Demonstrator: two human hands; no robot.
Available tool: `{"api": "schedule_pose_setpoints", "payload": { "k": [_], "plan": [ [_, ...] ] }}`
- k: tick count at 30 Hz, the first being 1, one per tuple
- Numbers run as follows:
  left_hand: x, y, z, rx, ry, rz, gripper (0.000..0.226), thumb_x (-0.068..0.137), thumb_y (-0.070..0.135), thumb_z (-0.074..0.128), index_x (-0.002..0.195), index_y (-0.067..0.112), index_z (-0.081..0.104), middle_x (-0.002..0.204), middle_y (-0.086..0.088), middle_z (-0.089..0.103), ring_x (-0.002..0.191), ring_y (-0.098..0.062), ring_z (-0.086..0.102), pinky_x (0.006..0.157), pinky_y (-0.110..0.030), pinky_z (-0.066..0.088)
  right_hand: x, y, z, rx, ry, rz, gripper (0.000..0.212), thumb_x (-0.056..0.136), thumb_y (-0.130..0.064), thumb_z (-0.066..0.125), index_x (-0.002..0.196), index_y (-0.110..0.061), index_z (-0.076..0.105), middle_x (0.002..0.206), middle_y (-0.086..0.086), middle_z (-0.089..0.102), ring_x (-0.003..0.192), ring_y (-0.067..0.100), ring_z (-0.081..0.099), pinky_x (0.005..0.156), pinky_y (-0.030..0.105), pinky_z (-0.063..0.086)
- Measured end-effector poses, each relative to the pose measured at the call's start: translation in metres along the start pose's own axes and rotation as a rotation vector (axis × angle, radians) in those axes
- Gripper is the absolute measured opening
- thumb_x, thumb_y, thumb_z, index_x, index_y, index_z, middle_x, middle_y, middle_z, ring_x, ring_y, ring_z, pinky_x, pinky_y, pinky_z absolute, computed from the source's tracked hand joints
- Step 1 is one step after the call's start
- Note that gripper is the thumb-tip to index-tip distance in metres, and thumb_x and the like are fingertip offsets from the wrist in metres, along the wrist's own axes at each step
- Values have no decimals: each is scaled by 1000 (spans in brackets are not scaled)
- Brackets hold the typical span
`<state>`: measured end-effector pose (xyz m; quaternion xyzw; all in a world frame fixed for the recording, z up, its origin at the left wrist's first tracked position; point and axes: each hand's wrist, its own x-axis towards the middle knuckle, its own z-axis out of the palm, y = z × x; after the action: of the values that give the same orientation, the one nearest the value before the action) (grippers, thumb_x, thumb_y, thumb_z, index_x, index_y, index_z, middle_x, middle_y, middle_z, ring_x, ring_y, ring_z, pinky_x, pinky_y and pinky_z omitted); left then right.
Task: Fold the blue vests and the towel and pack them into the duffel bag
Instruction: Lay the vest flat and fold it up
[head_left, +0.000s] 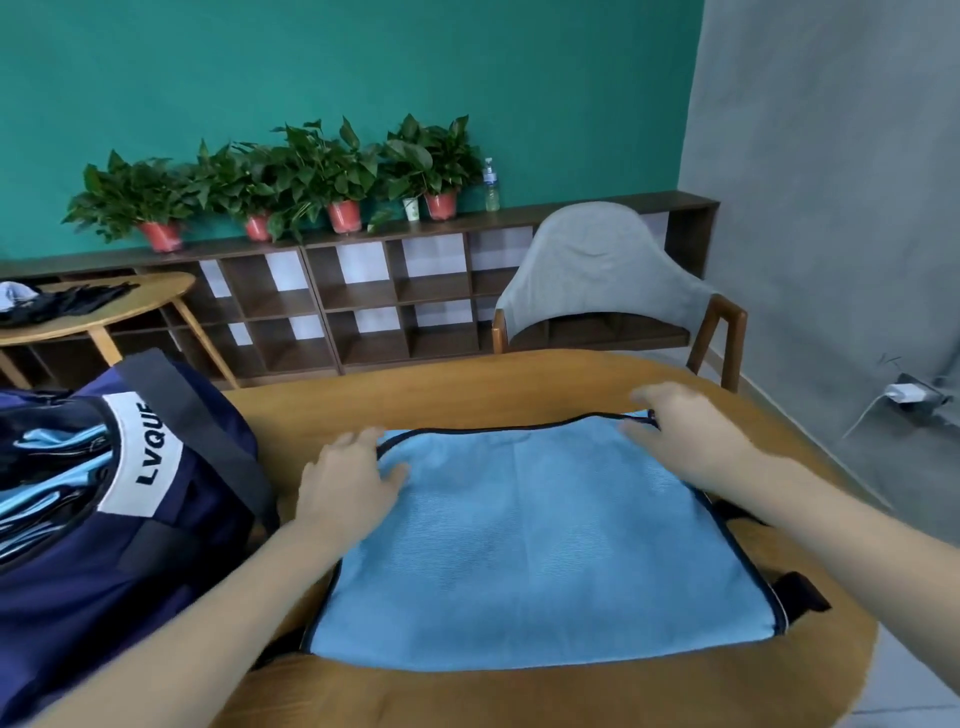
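A light blue mesh vest (545, 545) with dark trim lies folded flat on the round wooden table (467, 384). My left hand (348, 483) rests flat on its far left corner, fingers spread. My right hand (691, 436) lies on the vest's far right corner, fingers loosely bent over the edge. A navy duffel bag (104, 519) stands open at the left of the table, with blue and black fabric showing inside (47, 467).
A grey-backed wooden chair (608, 275) stands behind the table. A low shelf (363, 301) with potted plants and a bottle lines the green wall. A second small table (104, 312) with dark clothes is at far left. A charger is plugged in at the right wall (909, 395).
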<state>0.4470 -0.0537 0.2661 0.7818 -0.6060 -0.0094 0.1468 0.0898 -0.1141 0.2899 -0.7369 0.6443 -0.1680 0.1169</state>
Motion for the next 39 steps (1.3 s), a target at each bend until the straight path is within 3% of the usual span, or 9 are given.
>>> {"api": "schedule_pose_setpoints", "payload": {
  "k": [5, 11, 18, 21, 23, 25, 30, 33, 39],
  "plan": [
    [-83, 45, 21, -110, -30, 263, 50, 100, 46, 50, 146, 29, 45, 151, 6, 46, 141, -16, 39, 116, -34, 32, -69, -38, 52, 55, -163, -146, 58, 100, -56, 44, 147, -20, 44, 154, -4, 40, 139, 19, 42, 114, 34, 35],
    [-123, 32, 45, 126, -276, 10, 81, 89, 83, 6, 159, 43, -3, 168, -8, -10, 153, -35, -14, 124, -50, -6, -83, 2, 73, -209, -203, -83, 88, 84, -88, 6, 159, -43, 4, 169, -7, -1, 155, 23, -7, 126, 44, -3],
    [-113, 21, 41, 157, -310, 110, 86, 85, 87, 2, 158, 43, -7, 168, -8, -13, 154, -31, -17, 124, -46, -10, -88, 3, 71, -334, -205, 32, 98, 76, -94, -2, 159, -41, -2, 168, 13, 4, 154, 36, 2, 124, 46, 8],
    [-63, 4, 36, 175, -300, 311, 75, 91, 79, 9, 159, 45, 6, 170, -3, 1, 156, -24, -7, 125, -40, -6, -95, -6, 55, -583, -5, 22, 91, 83, -89, 3, 126, -31, 58, 115, 10, 67, 102, 24, 64, 81, 34, 47],
    [-16, -8, 31, 372, -201, 364, 66, 100, 65, 10, 160, 38, 11, 169, -3, 10, 156, -24, -2, 125, -45, -4, -94, -14, 38, -565, 139, -27, 75, 91, -80, 14, 68, -22, 56, 63, -5, 59, 54, 14, 53, 52, 28, 39],
    [16, -8, 26, 507, -125, 291, 56, 109, 38, 21, 162, 26, 6, 169, -9, 7, 155, -30, -4, 125, -50, -1, -86, -15, 28, -518, 216, -78, 67, 98, -69, 24, 59, -20, 47, 53, -7, 49, 46, 14, 45, 47, 25, 35],
    [2, 41, 37, 162, -50, 255, 55, 107, 30, 32, 160, 22, 20, 167, -13, 16, 155, -31, 3, 126, -45, 5, -60, 5, 41, -262, 42, -301, 51, 98, -65, 37, 119, -28, 65, 106, -10, 67, 99, 13, 62, 85, 32, 53],
    [-29, 65, 53, 0, -243, 99, 69, 100, 67, 25, 159, 34, 18, 168, -12, 7, 154, -36, -2, 124, -55, -1, -58, 13, 59, -188, -118, -414, 70, 94, -76, 33, 145, -31, 49, 147, -11, 47, 137, 11, 39, 116, 33, 32],
    [-39, 65, 70, 108, -266, 171, 87, 86, 86, 6, 159, 41, 7, 169, -10, 0, 154, -35, -7, 122, -57, -5, -72, 9, 71, -233, -226, -333, 89, 87, -86, 13, 160, -36, 11, 168, -10, 4, 154, 12, 0, 125, 35, 6]
  ]
}}
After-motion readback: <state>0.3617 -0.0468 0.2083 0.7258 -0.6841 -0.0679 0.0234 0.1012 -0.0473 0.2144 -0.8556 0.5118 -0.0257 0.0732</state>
